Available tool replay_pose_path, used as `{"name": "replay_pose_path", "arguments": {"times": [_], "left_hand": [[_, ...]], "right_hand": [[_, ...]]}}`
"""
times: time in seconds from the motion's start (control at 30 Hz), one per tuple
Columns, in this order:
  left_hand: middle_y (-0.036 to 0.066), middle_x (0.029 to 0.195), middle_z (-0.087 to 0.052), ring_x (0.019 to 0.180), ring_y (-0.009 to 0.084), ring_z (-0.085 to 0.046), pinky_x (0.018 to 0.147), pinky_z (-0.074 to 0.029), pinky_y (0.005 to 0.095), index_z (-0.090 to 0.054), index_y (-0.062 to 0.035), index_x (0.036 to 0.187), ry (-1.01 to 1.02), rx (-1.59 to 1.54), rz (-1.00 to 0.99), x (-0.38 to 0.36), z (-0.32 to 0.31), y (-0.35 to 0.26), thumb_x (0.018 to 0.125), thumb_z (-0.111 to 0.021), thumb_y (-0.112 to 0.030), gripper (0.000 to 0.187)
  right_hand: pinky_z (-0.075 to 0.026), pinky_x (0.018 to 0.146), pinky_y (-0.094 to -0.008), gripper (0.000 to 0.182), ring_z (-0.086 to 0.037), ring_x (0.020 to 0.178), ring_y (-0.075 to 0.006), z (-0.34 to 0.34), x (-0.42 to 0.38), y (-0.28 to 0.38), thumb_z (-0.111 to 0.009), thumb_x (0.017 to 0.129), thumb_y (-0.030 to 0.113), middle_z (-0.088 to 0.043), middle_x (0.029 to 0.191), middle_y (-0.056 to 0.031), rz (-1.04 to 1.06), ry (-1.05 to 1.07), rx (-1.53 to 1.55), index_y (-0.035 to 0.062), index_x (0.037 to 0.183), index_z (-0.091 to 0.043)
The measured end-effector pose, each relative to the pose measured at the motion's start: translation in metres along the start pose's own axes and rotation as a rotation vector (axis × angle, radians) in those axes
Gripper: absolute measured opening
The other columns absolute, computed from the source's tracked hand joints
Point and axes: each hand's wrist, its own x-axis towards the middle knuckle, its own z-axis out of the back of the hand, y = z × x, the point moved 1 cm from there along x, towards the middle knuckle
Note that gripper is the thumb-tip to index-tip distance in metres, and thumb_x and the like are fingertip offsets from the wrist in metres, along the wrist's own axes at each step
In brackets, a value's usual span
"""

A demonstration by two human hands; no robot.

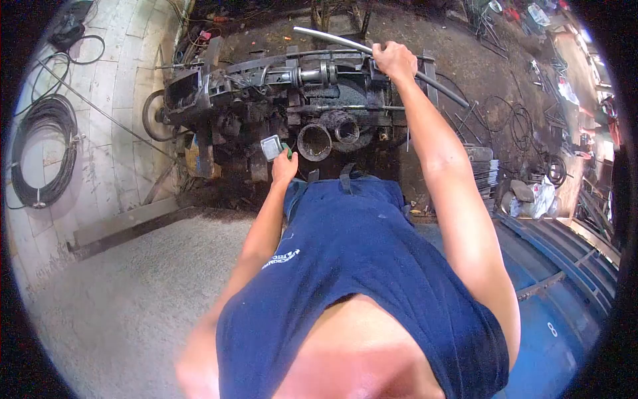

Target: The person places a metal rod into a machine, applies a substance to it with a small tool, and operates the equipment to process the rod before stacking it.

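Observation:
My right hand (397, 61) is closed around a long metal rod (332, 38), raised above the far side of a dark, greasy machine (266, 86). The rod looks bright toward its left end and darker on the right of my fist. Close to the machine's near side, my left hand (284, 167) grips the green handle of a small, square, pale-grey scoop-like tool (271, 147). Just right of that hand are two round open metal cylinders, a larger one (314, 142) and a smaller one (346, 130). A shiny horizontal shaft (311, 75) runs along the machine.
Coiled black wire (43, 149) lies at the left beside pale wall panels. A wheel (154, 115) stands at the machine's left end. Loose wire (515, 120) and a white plastic bag (543, 199) are at the right, near a blue metal panel (551, 319).

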Motion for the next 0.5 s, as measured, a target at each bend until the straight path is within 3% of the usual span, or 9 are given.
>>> {"name": "replay_pose_path", "arguments": {"times": [0.5], "left_hand": [[0.028,0.104,-0.066,0.099,0.0447,-0.062,0.086,-0.050,0.0502,-0.060,-0.0028,0.123,-0.071,-0.047,-0.017,-0.003,-0.008,0.001,0.089,-0.056,-0.038,0.048]], "right_hand": [[-0.051,0.088,-0.0430,0.057,-0.067,0.097,-0.0360,-0.003,0.006,0.000,-0.046,0.087,0.053,-0.070,0.100,-0.0203,0.011,0.004,-0.022,0.0047,0.101,-0.073]]}}
